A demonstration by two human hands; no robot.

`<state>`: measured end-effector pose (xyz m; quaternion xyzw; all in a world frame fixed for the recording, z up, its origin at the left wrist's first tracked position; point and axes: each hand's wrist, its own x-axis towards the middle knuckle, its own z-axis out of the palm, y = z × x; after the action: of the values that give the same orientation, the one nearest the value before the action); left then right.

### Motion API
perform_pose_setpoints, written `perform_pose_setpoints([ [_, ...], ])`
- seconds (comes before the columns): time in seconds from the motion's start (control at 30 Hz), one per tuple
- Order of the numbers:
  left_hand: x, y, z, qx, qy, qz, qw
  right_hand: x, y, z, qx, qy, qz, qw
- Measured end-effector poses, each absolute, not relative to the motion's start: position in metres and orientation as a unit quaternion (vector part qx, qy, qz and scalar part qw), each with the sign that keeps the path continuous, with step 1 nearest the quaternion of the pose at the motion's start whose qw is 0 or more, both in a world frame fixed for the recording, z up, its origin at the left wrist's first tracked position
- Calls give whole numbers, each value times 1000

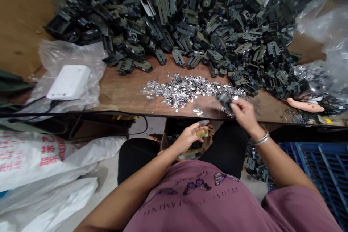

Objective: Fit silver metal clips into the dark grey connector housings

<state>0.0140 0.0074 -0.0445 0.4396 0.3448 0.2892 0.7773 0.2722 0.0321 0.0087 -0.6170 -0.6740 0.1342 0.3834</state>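
Observation:
My right hand (244, 114) is raised at the table's front edge, fingers closed on a small dark plastic part (225, 100), blurred by motion. My left hand (191, 136) sits lower, below the table edge above my lap, fingers curled round a small piece I cannot make out, with tan tape on a fingertip. In front of the hands lies a heap of small shiny metal clips (185, 90) on the wooden table (125, 92). Behind it spreads a large pile of dark plastic parts (190, 18).
A white box on a clear plastic bag (69, 81) lies at the table's left. More clear plastic (326, 36) is at the right, with a flesh-coloured handle (306, 106) near it. White printed sacks (35, 156) stand at floor left, a blue crate (323, 166) at right. A black cable (89, 113) runs along the table edge.

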Motion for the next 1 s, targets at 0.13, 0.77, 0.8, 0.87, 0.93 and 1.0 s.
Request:
perform_pose_setpoints([
  [0.13,19,4,-29,332,349,357,800,209,-1,13,-511,-758,282,291],
  [0.77,0,-5,-27,391,454,346,722,246,47,-7,-640,-768,-22,-12],
  [0.8,0,-5,-27,394,452,346,722,247,47,-8,-648,-761,-31,-23],
  [0.87,1,-6,-27,399,444,341,727,249,49,-10,-651,-757,-34,-44],
  [0.93,2,-7,-27,403,437,336,731,248,51,-11,-638,-769,-25,-41],
  [1.0,3,-6,-26,405,439,340,726,244,53,-13,-613,-790,-18,-6],
])
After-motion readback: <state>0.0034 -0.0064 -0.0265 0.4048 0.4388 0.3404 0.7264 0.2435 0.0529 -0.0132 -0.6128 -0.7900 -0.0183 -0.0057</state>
